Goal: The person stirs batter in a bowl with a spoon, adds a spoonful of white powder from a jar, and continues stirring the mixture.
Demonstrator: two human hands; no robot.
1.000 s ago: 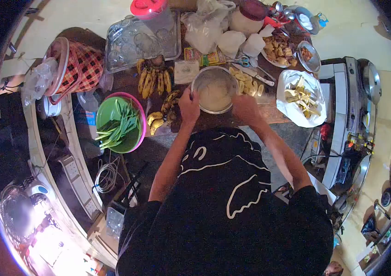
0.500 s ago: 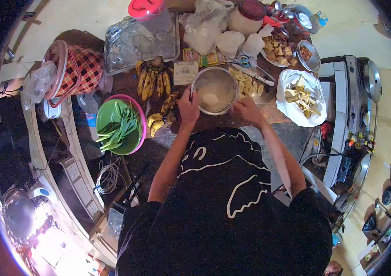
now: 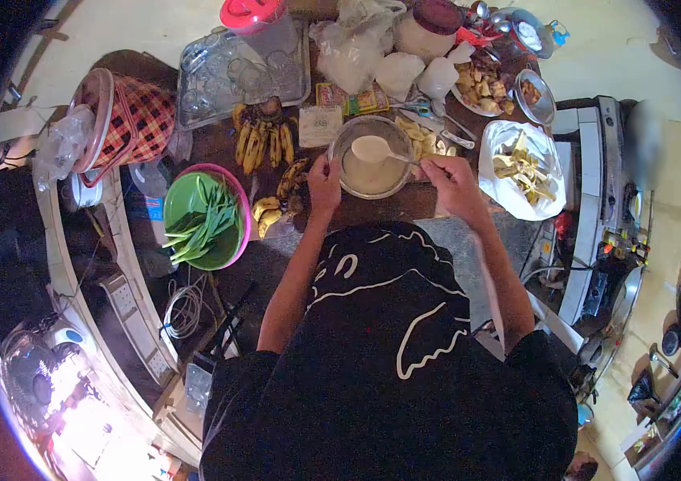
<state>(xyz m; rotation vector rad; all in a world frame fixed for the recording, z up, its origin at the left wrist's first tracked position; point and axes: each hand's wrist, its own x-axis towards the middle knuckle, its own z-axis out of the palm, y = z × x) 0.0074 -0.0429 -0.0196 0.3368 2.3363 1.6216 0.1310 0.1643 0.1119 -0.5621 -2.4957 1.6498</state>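
Observation:
A round metal bowl [image 3: 345, 181] of pale beige batter [image 3: 374, 178] stands near the table's front edge. My left hand [image 3: 324, 187] is closed on the bowl's left rim. In my right hand [image 3: 454, 186], to the right of the bowl, is the handle of a spoon [image 3: 371, 149]; its batter-coated head is over the bowl. Peeled banana pieces [image 3: 430, 143] lie just beyond the bowl's right side, near a knife [image 3: 457, 139]. Left of my left hand are some loose bananas [image 3: 270, 215], with a larger banana bunch [image 3: 264, 143] behind them.
A green basin [image 3: 180, 200] with long green leaves sits at the left. White plastic with banana peels [image 3: 523, 170] lies at the right. Farther back are a glass-filled tray [image 3: 196, 112], plastic bags [image 3: 352, 48] and a plate of fried pieces [image 3: 483, 84].
The spoon has come up from the batter, its head now clearly visible above it. My right hand has shifted right and slightly up. My left hand stays at the rim.

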